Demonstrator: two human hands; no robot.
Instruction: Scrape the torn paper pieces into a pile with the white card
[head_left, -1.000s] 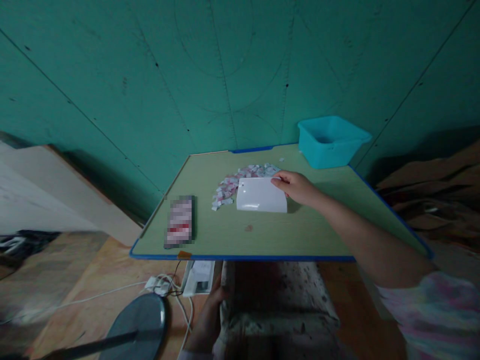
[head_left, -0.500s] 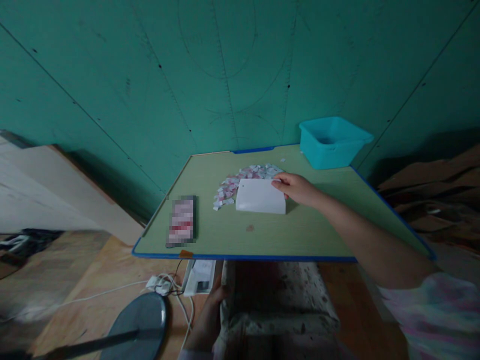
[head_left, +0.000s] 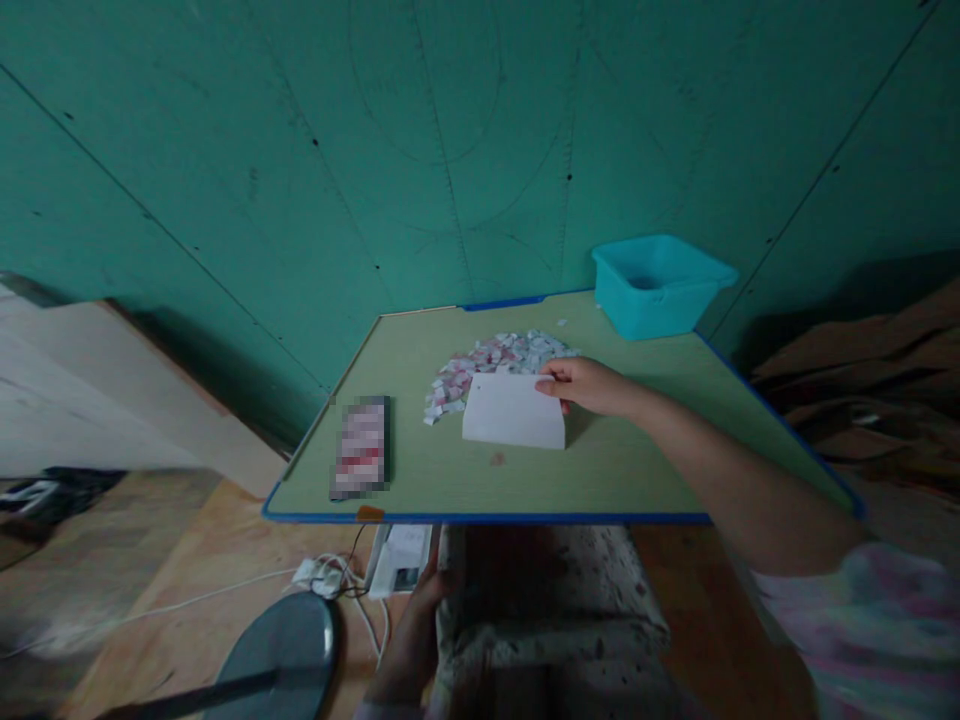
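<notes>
My right hand (head_left: 577,385) is closed on the upper right corner of a white card (head_left: 514,410). The card is tilted above the table, with a small dark dot near its upper left corner. Just behind it spreads a pile of small white and pinkish paper pieces (head_left: 480,360), partly covered by the card. Below the table's front edge, my left hand (head_left: 431,590) grips the left rim of a stained, whitish open container (head_left: 630,590). Most of its fingers are hidden behind that rim.
A turquoise plastic basin (head_left: 660,300) stands at the table's (head_left: 420,480) back right corner. A pixelated flat object (head_left: 362,447) lies at the left. On the floor are a round grey stool (head_left: 285,640), white cables (head_left: 322,578) and a white box (head_left: 401,560). A green wall rises behind.
The right hand has drawn the white card slightly nearer to me, uncovering a little more of the paper pieces. My left hand stays at the container's rim. The whole view has shifted slightly.
</notes>
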